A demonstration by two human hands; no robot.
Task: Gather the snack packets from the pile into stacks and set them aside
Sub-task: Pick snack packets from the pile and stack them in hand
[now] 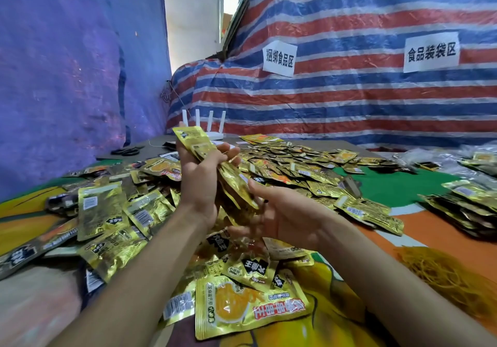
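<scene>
A wide pile of gold snack packets covers the table from left to centre and runs up to my body. My left hand grips a stack of gold packets held on edge above the pile, its top at the fingertips. My right hand sits just right of the stack's lower end, palm turned toward it, fingers spread and blurred against the packets. More packets lie at the near edge, print side up.
Stacked packets lie at the right on the orange and green table cover. A heap of yellow rubber bands sits at near right. Scissors and a white router stand at the back. Striped tarpaulin walls the rear.
</scene>
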